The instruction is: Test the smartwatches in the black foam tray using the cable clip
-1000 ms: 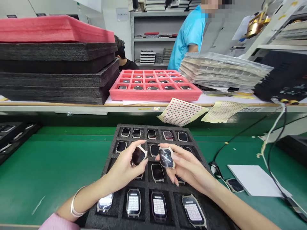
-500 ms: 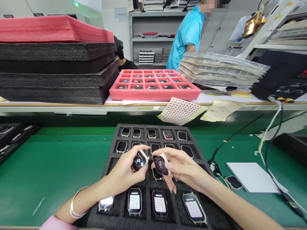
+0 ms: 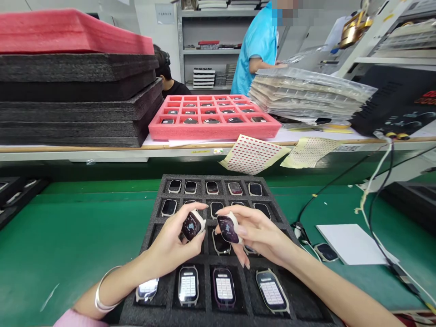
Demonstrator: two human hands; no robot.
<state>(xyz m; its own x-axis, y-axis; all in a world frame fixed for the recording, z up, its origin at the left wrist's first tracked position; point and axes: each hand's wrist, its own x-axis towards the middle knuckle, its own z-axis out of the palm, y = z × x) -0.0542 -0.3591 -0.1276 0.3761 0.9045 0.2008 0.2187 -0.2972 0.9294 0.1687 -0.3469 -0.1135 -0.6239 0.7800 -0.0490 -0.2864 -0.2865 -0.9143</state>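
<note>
My left hand (image 3: 173, 240) grips a smartwatch body (image 3: 191, 225) by its edges, its lit dark screen tilted toward me. In my right hand (image 3: 259, 231) is a second smartwatch body (image 3: 228, 228), held between thumb and fingers, with a similar dark display showing. Both hands hover over a black foam tray (image 3: 204, 260) divided into compartments. In its nearest row, several watches, such as this purple-rimmed watch (image 3: 224, 287), show white lit screens. Watches in the far rows, like this silver-rimmed watch (image 3: 175, 186), have dark screens. My hands partly cover the middle rows.
Black foam trays (image 3: 68, 102) are stacked on the shelf at left. A pink foam tray (image 3: 214, 132) with watches is beside them, before wrapped sheets (image 3: 309, 95). Cables (image 3: 374, 181), a white pad (image 3: 354, 245) and a loose watch (image 3: 326, 252) lie right. A co-worker (image 3: 255, 45) stands behind.
The view has shifted slightly, moving the surroundings a little left. The left-hand watch has turned a little, with my grip kept on both watches. The co-worker's forearm and hand have come into view.
</note>
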